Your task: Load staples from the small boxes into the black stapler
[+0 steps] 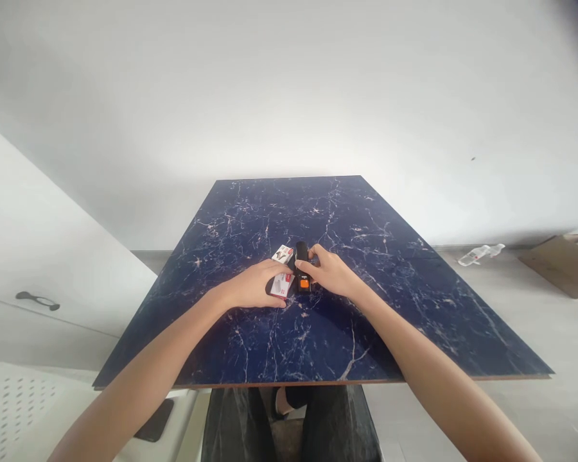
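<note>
A small white and red box [282, 283] lies near the middle of the blue marbled table [289, 212]. My left hand [255, 284] is closed around it from the left, covering its middle part. Close beside the box on the right is a narrow black stapler [302, 251] with an orange patch at its near end. My right hand [328, 269] grips the stapler from the right, thumb and bent fingers on its side. The gap between box and stapler is very small and partly hidden by my fingers.
A white cabinet with a dark handle [37, 300] stands at the left. A dark phone-like object [155, 420] lies on a pale surface below the table's left edge. On the floor at right are a clear plastic piece [480, 255] and a cardboard box [561, 264].
</note>
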Action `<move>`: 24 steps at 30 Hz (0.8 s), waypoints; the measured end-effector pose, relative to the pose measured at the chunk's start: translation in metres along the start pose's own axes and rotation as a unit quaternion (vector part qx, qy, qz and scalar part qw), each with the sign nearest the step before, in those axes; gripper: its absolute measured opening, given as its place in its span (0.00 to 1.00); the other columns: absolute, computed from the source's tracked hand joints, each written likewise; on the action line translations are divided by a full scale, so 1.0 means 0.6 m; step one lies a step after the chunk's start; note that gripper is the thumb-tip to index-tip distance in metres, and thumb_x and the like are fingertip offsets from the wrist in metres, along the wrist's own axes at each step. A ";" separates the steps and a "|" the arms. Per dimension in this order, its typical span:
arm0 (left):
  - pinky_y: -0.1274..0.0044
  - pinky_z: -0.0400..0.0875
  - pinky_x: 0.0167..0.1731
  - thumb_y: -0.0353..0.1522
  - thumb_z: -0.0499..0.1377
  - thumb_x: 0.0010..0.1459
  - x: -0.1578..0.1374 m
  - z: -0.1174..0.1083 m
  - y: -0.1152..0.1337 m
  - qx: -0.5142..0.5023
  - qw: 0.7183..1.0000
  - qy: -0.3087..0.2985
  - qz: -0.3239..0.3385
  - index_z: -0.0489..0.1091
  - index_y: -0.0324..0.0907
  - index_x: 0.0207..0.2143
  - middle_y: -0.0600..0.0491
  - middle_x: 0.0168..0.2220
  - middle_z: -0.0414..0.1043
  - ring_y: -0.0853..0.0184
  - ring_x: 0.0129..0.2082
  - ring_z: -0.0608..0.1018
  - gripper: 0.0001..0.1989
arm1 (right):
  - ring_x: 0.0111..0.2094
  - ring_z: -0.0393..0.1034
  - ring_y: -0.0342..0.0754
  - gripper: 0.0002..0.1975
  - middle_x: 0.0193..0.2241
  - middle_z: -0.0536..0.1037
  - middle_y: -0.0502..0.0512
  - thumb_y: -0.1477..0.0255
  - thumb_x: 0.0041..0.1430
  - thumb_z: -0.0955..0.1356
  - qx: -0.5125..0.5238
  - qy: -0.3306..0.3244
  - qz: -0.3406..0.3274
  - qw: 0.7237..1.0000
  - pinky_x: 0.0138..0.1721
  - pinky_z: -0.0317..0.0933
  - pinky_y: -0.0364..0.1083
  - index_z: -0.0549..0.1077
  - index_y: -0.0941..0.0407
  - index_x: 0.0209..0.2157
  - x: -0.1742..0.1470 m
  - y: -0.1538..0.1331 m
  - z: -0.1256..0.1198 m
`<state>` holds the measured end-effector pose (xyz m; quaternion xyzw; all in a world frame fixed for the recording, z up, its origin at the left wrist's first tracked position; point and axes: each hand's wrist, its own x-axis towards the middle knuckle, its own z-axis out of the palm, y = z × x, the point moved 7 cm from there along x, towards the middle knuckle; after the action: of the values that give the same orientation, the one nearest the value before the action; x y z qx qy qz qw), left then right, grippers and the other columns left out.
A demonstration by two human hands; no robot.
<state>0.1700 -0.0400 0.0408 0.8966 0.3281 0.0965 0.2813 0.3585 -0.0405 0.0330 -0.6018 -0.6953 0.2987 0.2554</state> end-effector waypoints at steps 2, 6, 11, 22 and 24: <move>0.61 0.68 0.55 0.46 0.70 0.52 0.004 0.012 0.001 -0.006 1.000 -0.009 -0.009 0.68 0.52 0.62 0.46 0.60 0.69 0.49 0.58 0.72 0.35 | 0.31 0.75 0.51 0.19 0.31 0.80 0.53 0.50 0.64 0.65 -0.002 -0.002 0.002 1.000 0.29 0.61 0.46 0.64 0.52 0.39 -0.001 -0.001 -0.001; 0.60 0.70 0.52 0.50 0.69 0.52 0.010 0.022 0.001 -0.004 0.999 0.026 -0.032 0.64 0.49 0.63 0.43 0.60 0.68 0.48 0.56 0.72 0.40 | 0.29 0.75 0.51 0.17 0.28 0.80 0.51 0.52 0.65 0.66 0.006 -0.026 0.019 0.999 0.29 0.62 0.45 0.64 0.52 0.40 -0.002 0.003 0.002; 0.58 0.69 0.54 0.54 0.68 0.52 0.016 0.041 0.004 0.001 0.998 0.055 -0.034 0.55 0.48 0.68 0.40 0.63 0.65 0.45 0.59 0.71 0.47 | 0.26 0.76 0.50 0.16 0.28 0.80 0.51 0.53 0.65 0.65 0.026 -0.045 0.025 0.998 0.27 0.62 0.45 0.63 0.51 0.41 -0.004 0.007 0.005; 0.56 0.54 0.67 0.35 0.50 0.69 0.033 -0.034 -0.019 0.059 0.983 0.176 0.010 0.67 0.47 0.63 0.48 0.70 0.57 0.52 0.69 0.60 0.22 | 0.26 0.75 0.49 0.15 0.27 0.80 0.50 0.55 0.65 0.66 0.029 -0.045 0.023 0.998 0.29 0.63 0.46 0.63 0.51 0.38 -0.003 0.004 0.003; 0.56 0.53 0.69 0.33 0.49 0.69 0.045 -0.020 -0.035 0.040 0.993 0.109 -0.012 0.66 0.47 0.65 0.49 0.73 0.52 0.52 0.72 0.56 0.24 | 0.26 0.75 0.49 0.15 0.27 0.81 0.50 0.55 0.66 0.66 0.036 -0.048 0.026 0.998 0.29 0.63 0.46 0.63 0.51 0.38 -0.004 0.004 0.004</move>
<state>0.1753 -0.0041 0.0387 0.8874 0.3708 0.1769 0.2092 0.3591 -0.0427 0.0295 -0.5951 -0.6797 0.3586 0.2350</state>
